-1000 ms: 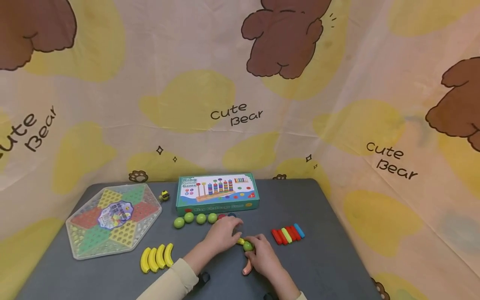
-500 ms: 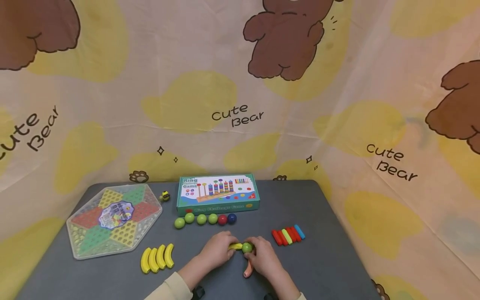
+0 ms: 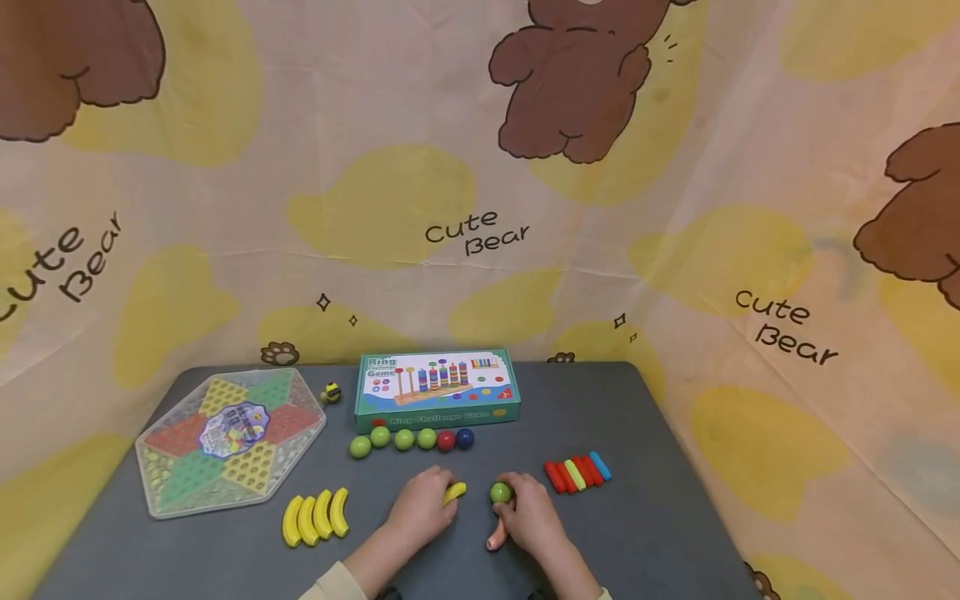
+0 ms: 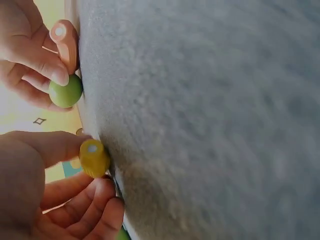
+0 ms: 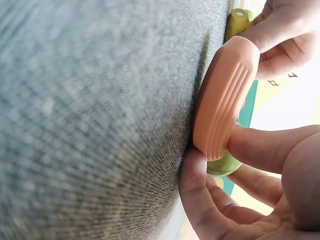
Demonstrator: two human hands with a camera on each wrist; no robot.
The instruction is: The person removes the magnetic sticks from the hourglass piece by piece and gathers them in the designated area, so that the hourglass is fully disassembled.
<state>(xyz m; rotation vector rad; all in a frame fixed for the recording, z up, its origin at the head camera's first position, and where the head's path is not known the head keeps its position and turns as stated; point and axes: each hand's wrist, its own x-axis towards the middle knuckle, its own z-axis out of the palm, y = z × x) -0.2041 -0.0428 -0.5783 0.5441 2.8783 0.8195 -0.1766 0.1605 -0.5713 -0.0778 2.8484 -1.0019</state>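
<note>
In the head view my left hand [image 3: 422, 506] pinches a short yellow curved piece [image 3: 455, 492] between thumb and fingers, low over the dark table. The left wrist view shows the yellow piece end-on, with a pale spot in its face. To the right, my right hand [image 3: 534, 515] grips a green ball [image 3: 500, 492] with thumb and fingers. A salmon-coloured curved piece [image 5: 225, 100] with grooves along its side lies on the table, one end against the ball and the right hand's fingertips. A gap separates the yellow piece from the ball.
Four-sided rows lie about: several yellow curved pieces [image 3: 315, 518] at left, several balls [image 3: 405, 440] before a game box [image 3: 438, 390], and coloured sticks [image 3: 577, 473] at right. A hexagonal board case [image 3: 232, 442] and a small bee figure [image 3: 332, 392] stand far left.
My left hand first closed in on the yellow piece at the green ball, then drew it away to the left. The right hand has stayed at the ball.
</note>
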